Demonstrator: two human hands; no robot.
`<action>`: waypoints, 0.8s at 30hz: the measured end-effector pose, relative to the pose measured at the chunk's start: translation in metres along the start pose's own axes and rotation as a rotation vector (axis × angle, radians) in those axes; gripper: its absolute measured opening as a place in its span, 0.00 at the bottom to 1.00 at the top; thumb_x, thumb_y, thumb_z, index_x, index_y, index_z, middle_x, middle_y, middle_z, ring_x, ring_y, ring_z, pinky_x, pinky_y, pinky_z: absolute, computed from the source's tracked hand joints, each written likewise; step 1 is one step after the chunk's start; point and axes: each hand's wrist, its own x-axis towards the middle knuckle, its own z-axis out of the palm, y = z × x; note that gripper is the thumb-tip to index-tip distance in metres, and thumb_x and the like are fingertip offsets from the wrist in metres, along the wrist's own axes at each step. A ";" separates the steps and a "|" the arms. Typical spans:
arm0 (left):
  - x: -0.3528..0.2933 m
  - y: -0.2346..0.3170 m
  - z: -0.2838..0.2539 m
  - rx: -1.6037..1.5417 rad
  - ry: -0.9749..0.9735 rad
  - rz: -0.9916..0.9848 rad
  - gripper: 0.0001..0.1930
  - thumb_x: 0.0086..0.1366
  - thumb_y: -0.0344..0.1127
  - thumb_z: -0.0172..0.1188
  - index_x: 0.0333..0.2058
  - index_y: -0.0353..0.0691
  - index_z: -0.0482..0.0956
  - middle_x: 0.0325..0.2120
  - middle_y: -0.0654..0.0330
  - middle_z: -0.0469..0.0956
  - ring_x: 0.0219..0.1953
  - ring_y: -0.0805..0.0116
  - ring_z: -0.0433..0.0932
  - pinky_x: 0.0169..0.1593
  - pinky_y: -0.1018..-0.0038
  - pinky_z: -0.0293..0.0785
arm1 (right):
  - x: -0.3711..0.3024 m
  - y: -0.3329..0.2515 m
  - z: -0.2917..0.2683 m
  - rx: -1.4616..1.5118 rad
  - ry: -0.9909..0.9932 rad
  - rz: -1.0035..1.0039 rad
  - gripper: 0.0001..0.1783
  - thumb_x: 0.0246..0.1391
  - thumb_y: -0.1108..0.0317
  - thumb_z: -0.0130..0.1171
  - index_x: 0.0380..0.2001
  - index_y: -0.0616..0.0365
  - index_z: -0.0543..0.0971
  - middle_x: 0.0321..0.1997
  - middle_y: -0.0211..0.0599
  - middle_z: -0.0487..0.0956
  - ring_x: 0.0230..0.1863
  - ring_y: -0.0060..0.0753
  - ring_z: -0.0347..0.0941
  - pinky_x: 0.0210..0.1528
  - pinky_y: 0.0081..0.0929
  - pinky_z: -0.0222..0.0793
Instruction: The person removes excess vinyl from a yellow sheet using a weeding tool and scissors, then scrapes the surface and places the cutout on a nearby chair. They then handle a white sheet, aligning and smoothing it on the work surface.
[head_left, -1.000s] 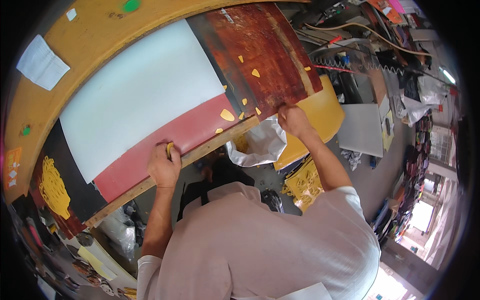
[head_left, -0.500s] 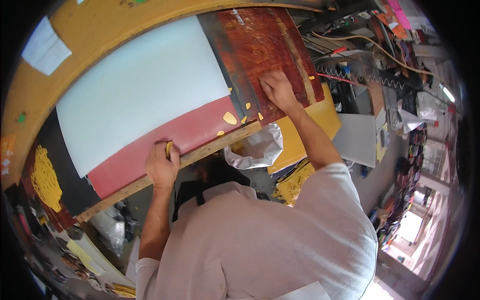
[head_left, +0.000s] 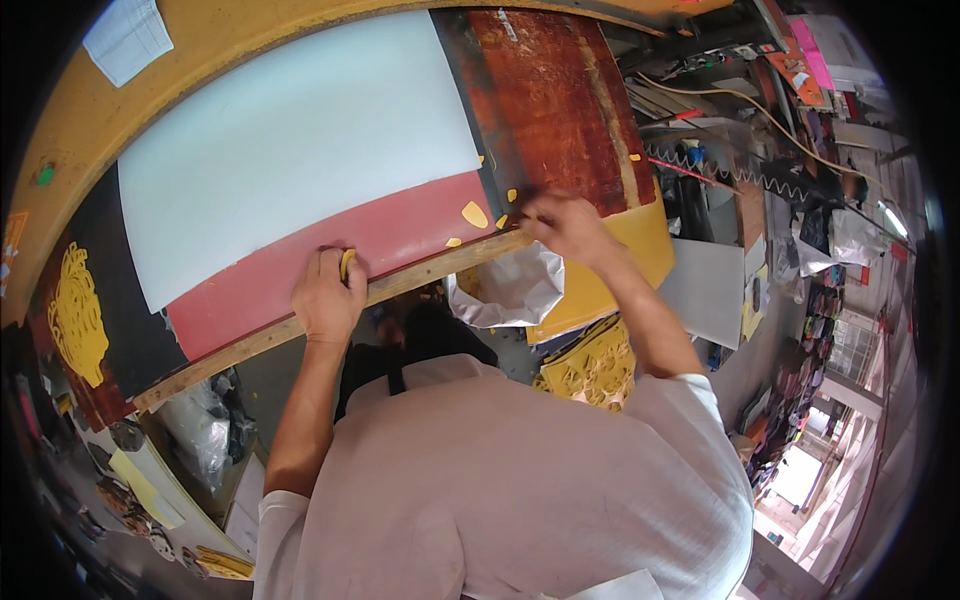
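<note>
My left hand [head_left: 328,300] holds a yellow piece [head_left: 347,264]; right hand [head_left: 572,229] curled, can't tell contents; scraps [head_left: 474,215] remain loose.

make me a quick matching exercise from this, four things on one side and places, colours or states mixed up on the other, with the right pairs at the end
Things
1. left hand
2. right hand
3. large sheet
4. silvery bag

Descriptions
A. mouth open, just below the wooden front edge in the picture
B. pale bluish white
C. just right of a cluster of loose yellow pieces
D. at the red surface, a yellow piece between thumb and fingers

Right pairs: 1-D, 2-C, 3-B, 4-A
</note>
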 end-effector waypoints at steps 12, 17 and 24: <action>-0.001 -0.003 0.001 -0.024 0.035 0.017 0.06 0.64 0.37 0.65 0.36 0.43 0.83 0.34 0.56 0.82 0.34 0.49 0.83 0.37 0.56 0.80 | 0.021 0.035 0.001 -0.104 0.027 -0.129 0.11 0.55 0.66 0.68 0.42 0.52 0.88 0.49 0.40 0.83 0.56 0.51 0.78 0.60 0.44 0.74; 0.001 -0.002 0.002 -0.029 0.020 0.021 0.06 0.65 0.38 0.64 0.37 0.44 0.83 0.35 0.56 0.83 0.35 0.49 0.83 0.37 0.57 0.80 | 0.037 0.025 0.020 0.009 0.231 -0.374 0.11 0.55 0.63 0.69 0.39 0.57 0.87 0.44 0.42 0.84 0.55 0.52 0.78 0.61 0.44 0.74; -0.001 -0.001 0.002 -0.014 -0.021 -0.013 0.06 0.66 0.39 0.64 0.36 0.44 0.83 0.35 0.57 0.83 0.36 0.49 0.83 0.37 0.56 0.80 | 0.000 0.101 0.019 -0.082 0.144 -0.255 0.05 0.54 0.65 0.69 0.31 0.53 0.85 0.38 0.41 0.81 0.49 0.49 0.78 0.55 0.43 0.75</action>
